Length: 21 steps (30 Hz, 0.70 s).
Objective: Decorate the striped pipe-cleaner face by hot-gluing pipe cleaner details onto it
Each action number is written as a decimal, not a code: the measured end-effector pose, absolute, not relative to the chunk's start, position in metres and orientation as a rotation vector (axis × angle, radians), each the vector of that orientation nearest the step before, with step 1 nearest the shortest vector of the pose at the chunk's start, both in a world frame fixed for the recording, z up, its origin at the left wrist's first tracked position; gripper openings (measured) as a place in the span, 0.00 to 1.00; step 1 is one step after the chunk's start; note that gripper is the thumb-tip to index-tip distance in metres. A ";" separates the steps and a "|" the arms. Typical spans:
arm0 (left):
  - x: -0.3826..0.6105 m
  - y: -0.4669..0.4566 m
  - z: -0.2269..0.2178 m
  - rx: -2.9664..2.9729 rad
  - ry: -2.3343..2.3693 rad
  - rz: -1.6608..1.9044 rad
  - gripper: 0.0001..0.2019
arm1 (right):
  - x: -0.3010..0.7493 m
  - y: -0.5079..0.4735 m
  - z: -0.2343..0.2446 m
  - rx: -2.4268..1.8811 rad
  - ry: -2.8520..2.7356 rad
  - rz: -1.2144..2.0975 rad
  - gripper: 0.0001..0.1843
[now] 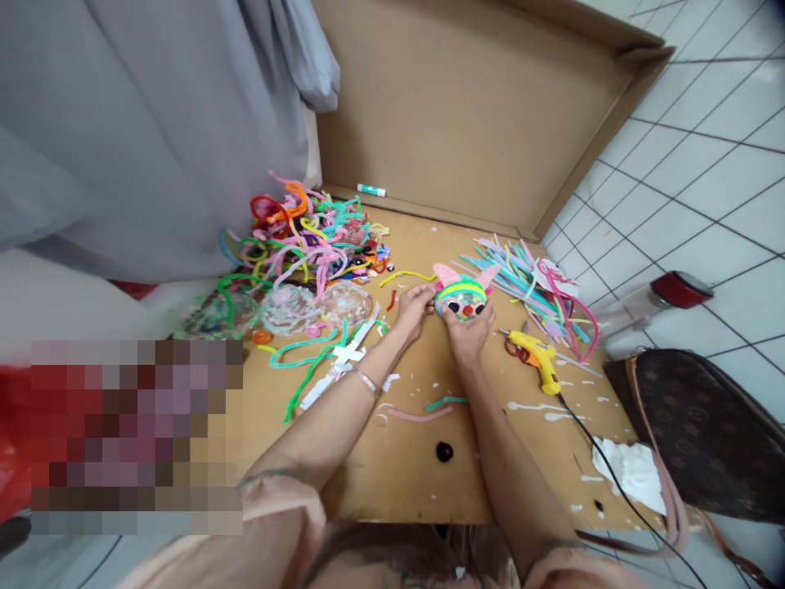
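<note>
My right hand (469, 334) cups a small round craft figure (461, 296) from below; it has pink ears, green and yellow pipe-cleaner bands and dark dot eyes. My left hand (414, 309) closes its fingers on the figure's left side. Both hands hover over the middle of a cardboard sheet (405, 458) on the floor. A yellow glue gun (536, 356) lies just right of my right hand, its black cord trailing toward me.
A tangled heap of coloured pipe cleaners (307, 233) and clear plastic domes (288, 307) lie at the left. Straight pipe cleaners (521, 282) fan out at the right. A brown handbag (705, 433), a red-lidded jar (659, 303) and crumpled tissue (631, 470) sit right. Grey cloth hangs left.
</note>
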State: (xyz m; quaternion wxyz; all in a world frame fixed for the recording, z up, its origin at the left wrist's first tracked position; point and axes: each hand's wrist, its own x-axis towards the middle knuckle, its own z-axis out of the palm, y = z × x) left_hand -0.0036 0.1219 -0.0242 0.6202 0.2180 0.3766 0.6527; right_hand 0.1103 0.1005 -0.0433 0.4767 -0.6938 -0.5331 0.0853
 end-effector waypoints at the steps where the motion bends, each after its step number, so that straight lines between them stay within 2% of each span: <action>1: -0.004 0.122 -0.024 0.502 0.868 1.497 0.08 | 0.110 0.100 -0.043 -1.693 -1.303 0.208 0.55; 21: -0.003 0.119 -0.022 0.495 0.856 1.530 0.09 | 0.110 0.098 -0.035 -1.705 -1.268 0.292 0.58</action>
